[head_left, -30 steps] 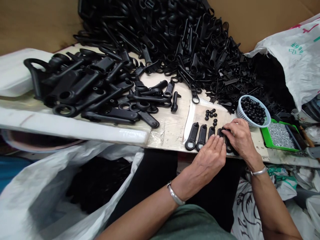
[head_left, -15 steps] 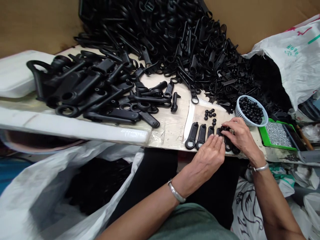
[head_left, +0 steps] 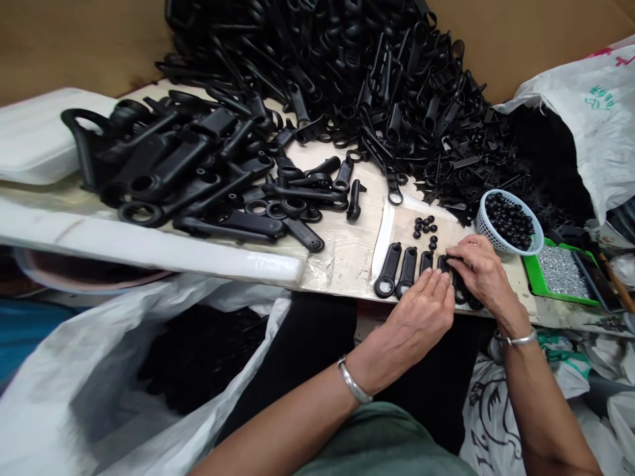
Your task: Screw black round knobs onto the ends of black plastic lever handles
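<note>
Several black handle-shaped parts point(head_left: 388, 270) lie in a row at the table's front edge, ring ends toward me. My left hand point(head_left: 421, 307) rests over the middle of the row, fingers together and pressed on the parts; its fingertips hide what lies beneath. Just to the right, my right hand point(head_left: 479, 268) pinches at the upper end of one part, thumb and index finger close together; whatever is between them is too small to make out. Small black beads point(head_left: 424, 225) sit on the table above the row. More beads fill a light blue basket point(head_left: 485, 228) beyond my right hand.
A big heap of black plastic parts point(head_left: 317, 73) covers the back. Longer black parts point(head_left: 173, 165) lie at left by a white foam edge point(head_left: 149, 238). A green tray point(head_left: 536, 276) of small metal pieces stands at right. An open white sack point(head_left: 54, 396) is below left.
The whole view has shifted slightly, so the table things appear further right. Both hands keep nearly the same place over the row, with only slight finger movement.
</note>
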Demonstrator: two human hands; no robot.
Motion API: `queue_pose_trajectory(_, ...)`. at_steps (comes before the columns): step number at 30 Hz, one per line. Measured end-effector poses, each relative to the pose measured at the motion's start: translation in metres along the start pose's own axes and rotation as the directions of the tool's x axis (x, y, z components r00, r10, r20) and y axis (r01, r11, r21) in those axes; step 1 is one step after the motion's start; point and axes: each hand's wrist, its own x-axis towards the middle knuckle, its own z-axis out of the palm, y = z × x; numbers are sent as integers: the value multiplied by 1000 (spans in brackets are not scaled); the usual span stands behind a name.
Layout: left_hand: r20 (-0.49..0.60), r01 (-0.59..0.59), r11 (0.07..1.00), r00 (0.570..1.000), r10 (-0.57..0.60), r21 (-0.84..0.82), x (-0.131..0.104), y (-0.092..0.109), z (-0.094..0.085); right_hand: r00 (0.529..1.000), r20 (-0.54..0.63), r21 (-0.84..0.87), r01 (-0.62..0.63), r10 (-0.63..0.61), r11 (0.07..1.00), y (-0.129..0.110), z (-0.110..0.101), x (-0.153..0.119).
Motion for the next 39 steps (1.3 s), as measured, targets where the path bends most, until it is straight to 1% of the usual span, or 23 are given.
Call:
queue_pose_trajectory(2, 10, 3, 1000, 1000, -3, -1, 1, 0, -2, 1000, -4, 14, -2, 2, 1000, 0, 0, -2)
queue_pose_trajectory(5, 21, 1, 1000, 1000, -1, -4, 2, 0, -3, 998, 45, 35, -37, 36, 999, -1, -7, 1)
queue_pose_trajectory(8, 7, -9, 1000, 1000, 9, -11, 0, 0, -1, 991, 87, 9, -105, 104, 994, -2, -15, 15)
queue_pose_trajectory(10, -35, 0, 1000, 999, 0, -13, -5, 0, 0, 982, 145, -61, -113, 121, 992, -2, -18, 30)
queue_pose_trajectory(12, -82, 21, 1000, 996, -21, -2, -10, -1, 0, 958, 252, -148, -99, 135, 984, -1, -19, 45)
queue_pose_trajectory(14, -108, 45, 999, 993, -42, 21, -14, -3, 0, 919, 353, -223, -103, 179, 969, -3, -17, 59)
queue_pose_trajectory(16, -121, 60, 997, 991, -55, 44, -17, -4, 0, 877, 415, -276, -132, 241, 952, -7, -15, 70)
queue_pose_trajectory(18, -134, 74, 995, 989, -65, 61, -18, -6, 0, 846, 446, -306, -163, 292, 938, -12, -11, 77)
queue_pose_trajectory(21, -144, 66, 995, 988, -55, 72, -18, -6, 1, 832, 443, -305, -211, 335, 929, -14, -7, 81)
queue_pose_trajectory(23, -143, 56, 996, 989, -45, 71, -18, -7, 2, 832, 442, -218, -264, 336, 940, -10, -7, 79)
queue_pose_trajectory(25, -147, 55, 996, 988, -44, 66, -18, -7, 3, 841, 429, -9, -360, 329, 933, -4, -11, 75)
queue_pose_trajectory(26, -153, 57, 996, 987, -47, 62, -18, -8, 4, 847, 416, 124, -412, 330, 903, -2, -14, 73)
queue_pose_trajectory(27, -163, 55, 997, 986, -45, 57, -18, -8, 5, 852, 398, 257, -459, 340, 850, 0, -18, 69)
queue_pose_trajectory(29, -177, 48, 998, 983, -39, 49, -17, -8, 7, 849, 374, 476, -521, 373, 708, 2, -25, 61)
queue_pose_trajectory(31, -182, 46, 998, 983, -37, 49, -18, -8, 9, 831, 398, 613, -556, 388, 562, 0, -31, 53)
queue_pose_trajectory(33, -173, 55, 997, 984, -45, 54, -18, -7, 10, 815, 437, 690, -575, 380, 439, -2, -34, 46)
queue_pose_trajectory(35, -160, 67, 996, 985, -58, 56, -19, -7, 10, 807, 461, 724, -582, 369, 370, -3, -35, 42)
queue_pose_trajectory(37, -143, 67, 996, 988, -59, 56, -20, -6, 9, 806, 466, 735, -583, 366, 348, -4, -36, 39)
queue_pose_trajectory(39, -133, 65, 996, 989, -58, 55, -20, -6, 8, 813, 449, 726, -574, 371, 378, -6, -36, 37)
